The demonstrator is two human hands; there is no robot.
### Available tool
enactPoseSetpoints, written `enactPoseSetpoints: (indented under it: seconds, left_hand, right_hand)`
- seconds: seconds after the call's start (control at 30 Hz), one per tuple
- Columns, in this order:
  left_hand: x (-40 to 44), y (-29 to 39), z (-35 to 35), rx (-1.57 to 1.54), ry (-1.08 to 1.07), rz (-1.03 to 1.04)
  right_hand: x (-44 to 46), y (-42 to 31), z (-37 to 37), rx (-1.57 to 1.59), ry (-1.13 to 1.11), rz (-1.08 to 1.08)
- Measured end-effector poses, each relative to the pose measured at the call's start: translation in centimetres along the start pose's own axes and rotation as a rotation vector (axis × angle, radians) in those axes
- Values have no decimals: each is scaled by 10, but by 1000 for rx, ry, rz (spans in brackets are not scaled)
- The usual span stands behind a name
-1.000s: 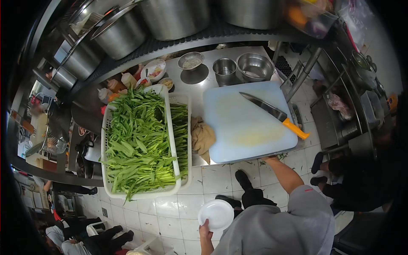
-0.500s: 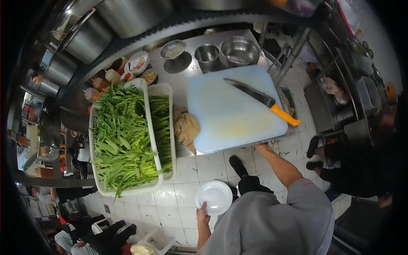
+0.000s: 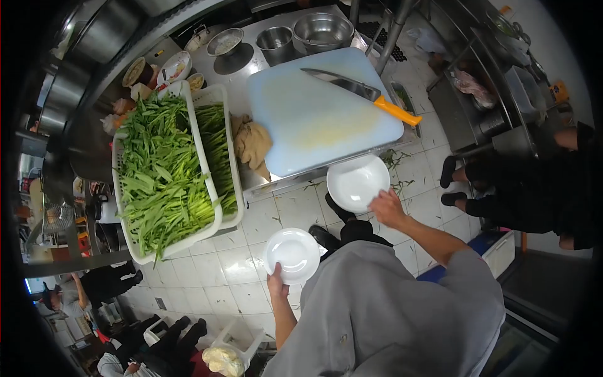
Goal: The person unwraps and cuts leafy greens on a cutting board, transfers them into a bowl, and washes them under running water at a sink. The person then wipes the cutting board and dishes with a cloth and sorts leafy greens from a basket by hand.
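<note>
My left hand (image 3: 277,284) grips the rim of a white plate (image 3: 293,254), held low over the floor. In my right hand (image 3: 388,208) is a second white plate (image 3: 355,180), deeper-looking and gripped at its near right rim. This second plate is just off the table's front edge, below the white cutting board (image 3: 320,125). A knife with an orange handle (image 3: 397,110) lies across the board's right side. Left of the board sits a crumpled brown cloth (image 3: 252,144).
White baskets of leafy green vegetables (image 3: 163,169) stand on the left. Behind the board are metal bowls (image 3: 323,31). Stacked pots (image 3: 110,38) line a shelf at upper left. A person's dark-clothed legs (image 3: 509,188) are at right; other people are at lower left.
My right hand has come out from under the table edge with a second white plate in it. My left hand keeps its plate. The view has shifted.
</note>
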State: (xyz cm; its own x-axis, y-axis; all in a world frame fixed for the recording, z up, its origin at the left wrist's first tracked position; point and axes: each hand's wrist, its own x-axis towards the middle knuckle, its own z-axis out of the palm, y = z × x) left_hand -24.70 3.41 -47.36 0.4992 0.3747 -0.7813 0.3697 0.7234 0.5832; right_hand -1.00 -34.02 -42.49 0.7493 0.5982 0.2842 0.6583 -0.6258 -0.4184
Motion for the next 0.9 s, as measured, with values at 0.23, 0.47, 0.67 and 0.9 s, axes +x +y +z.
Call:
enactPoseSetpoints:
  seconds: [0.23,0.47,0.67,0.9]
  left_hand:
    - [-13,-2,-57,-130,153,66]
    - [-10,-15,-81,-49,352,112]
    - [-21,-59,-96,-153,385,197]
    - [-52,-64,-48,-72,532,133]
  right_hand:
    - [6,-108,-119,178,-30,-59]
    - [169,-58,-81,83,66,-225]
    - [268,-20,-108,-54,-349,-177]
    - [493,59,-64,-217,30,-201]
